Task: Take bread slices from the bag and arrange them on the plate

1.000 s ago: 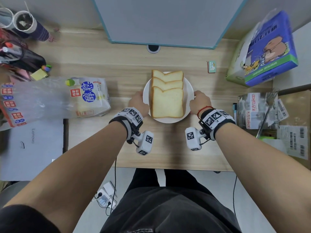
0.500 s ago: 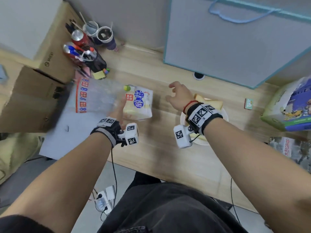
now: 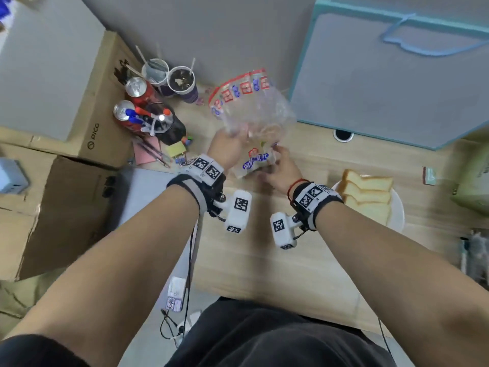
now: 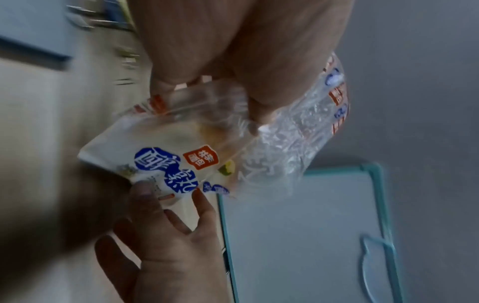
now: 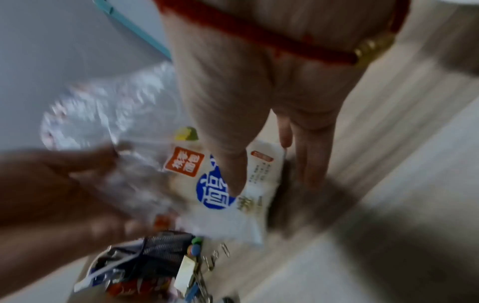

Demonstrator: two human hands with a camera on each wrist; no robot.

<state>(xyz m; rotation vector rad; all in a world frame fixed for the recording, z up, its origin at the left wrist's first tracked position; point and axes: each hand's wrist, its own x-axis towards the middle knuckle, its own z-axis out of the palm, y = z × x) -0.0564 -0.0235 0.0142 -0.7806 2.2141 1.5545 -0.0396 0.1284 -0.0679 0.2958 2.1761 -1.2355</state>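
Observation:
The bread bag (image 3: 254,120) is lifted off the desk, its clear open end pointing up and back. My left hand (image 3: 228,147) grips the crumpled clear plastic near the middle; the left wrist view shows its fingers (image 4: 259,114) pinching the film. My right hand (image 3: 278,165) holds the printed lower end, with the thumb (image 5: 228,164) on the front of the bag (image 5: 215,196) and the fingers behind. Some bread shows through the film, but I cannot tell how much. To the right, three bread slices (image 3: 367,193) lie overlapped on the white plate (image 3: 398,215).
A pen holder (image 3: 161,125), two cans (image 3: 136,88) and two cups (image 3: 182,80) crowd the desk's back left. Cardboard boxes (image 3: 66,207) stand to the left. A grey bag with teal edging (image 3: 383,83) leans on the wall behind. A green package (image 3: 473,186) sits at the far right.
Both hands left the plate's rim and moved left to the bread bag. The bag, which lay flat on the desk, is now raised between them. The head view swung left.

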